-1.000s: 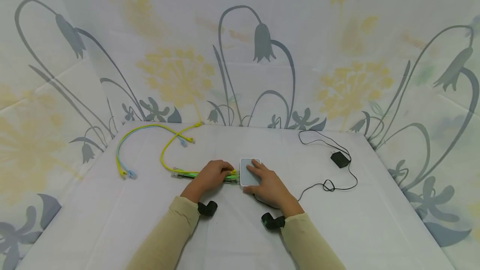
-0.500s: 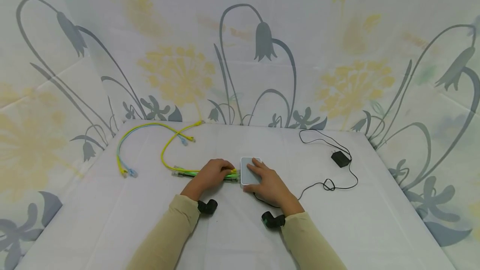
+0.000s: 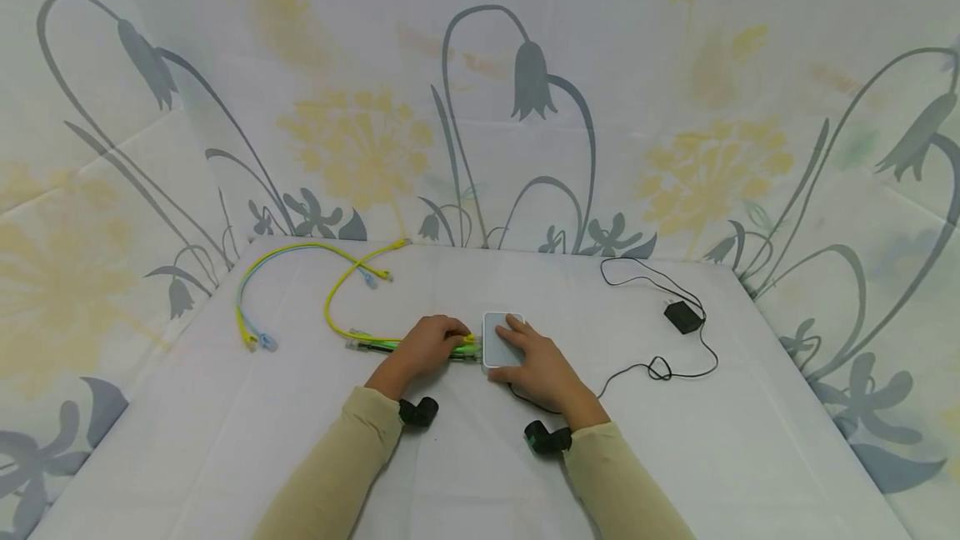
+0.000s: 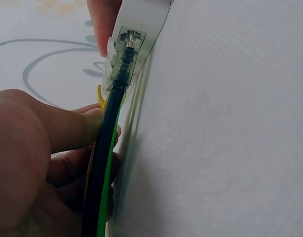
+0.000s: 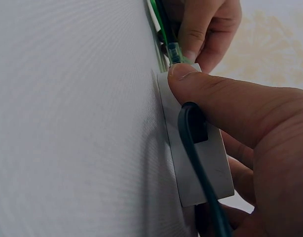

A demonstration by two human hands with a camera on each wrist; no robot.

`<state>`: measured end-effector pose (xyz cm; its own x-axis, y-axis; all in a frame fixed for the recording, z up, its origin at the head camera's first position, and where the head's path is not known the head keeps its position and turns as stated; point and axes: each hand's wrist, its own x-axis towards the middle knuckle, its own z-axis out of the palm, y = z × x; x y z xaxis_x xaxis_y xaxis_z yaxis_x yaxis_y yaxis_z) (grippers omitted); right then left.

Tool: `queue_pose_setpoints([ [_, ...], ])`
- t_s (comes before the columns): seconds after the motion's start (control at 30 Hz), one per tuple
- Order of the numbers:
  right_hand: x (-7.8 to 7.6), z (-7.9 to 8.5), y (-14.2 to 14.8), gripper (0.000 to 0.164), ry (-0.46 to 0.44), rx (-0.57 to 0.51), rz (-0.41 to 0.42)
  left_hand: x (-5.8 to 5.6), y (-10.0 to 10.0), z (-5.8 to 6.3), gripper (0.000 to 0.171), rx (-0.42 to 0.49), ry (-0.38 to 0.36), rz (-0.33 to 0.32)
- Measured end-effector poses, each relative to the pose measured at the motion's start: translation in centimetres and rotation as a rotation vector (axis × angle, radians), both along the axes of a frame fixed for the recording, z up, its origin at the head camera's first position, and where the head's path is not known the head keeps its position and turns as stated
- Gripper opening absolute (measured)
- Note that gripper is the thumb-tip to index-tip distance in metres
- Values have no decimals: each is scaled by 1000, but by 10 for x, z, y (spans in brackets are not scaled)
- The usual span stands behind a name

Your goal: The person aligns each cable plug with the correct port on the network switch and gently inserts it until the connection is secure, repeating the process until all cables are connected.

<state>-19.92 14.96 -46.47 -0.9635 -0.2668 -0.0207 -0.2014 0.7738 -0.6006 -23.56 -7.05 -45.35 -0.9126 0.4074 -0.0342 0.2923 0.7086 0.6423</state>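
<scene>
A small white network switch with a grey top (image 3: 492,344) lies on the table. My right hand (image 3: 543,369) holds it, fingers over the top and thumb along the near side. In the right wrist view a dark power lead (image 5: 191,153) enters the switch's side (image 5: 201,182). At its left edge, my left hand (image 3: 426,346) pinches a yellow network cable (image 3: 337,319) by its plug end. A black network cable (image 4: 98,168) has its clear plug (image 4: 127,57) at the switch's port side. A green cable (image 4: 109,180) runs beside it, partly hidden behind the hand.
Yellow and light blue network cables (image 3: 238,294) lie curved at the back left. At the right sits a black power adapter (image 3: 682,317), its thin cord (image 3: 621,372) looping and knotted towards the switch. Floral cloth (image 3: 480,123) stands behind the white table (image 3: 465,473).
Both hands keep the same hold on the cable and the switch. The head view has shifted slightly, so everything sits a little higher and further right in it.
</scene>
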Motion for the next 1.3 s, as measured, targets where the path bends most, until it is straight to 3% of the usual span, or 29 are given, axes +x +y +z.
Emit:
queue_pose_setpoints([
  [1.3,-1,0,0,77,2,-7,8,-2,0,-3,22,-20,5,-16],
])
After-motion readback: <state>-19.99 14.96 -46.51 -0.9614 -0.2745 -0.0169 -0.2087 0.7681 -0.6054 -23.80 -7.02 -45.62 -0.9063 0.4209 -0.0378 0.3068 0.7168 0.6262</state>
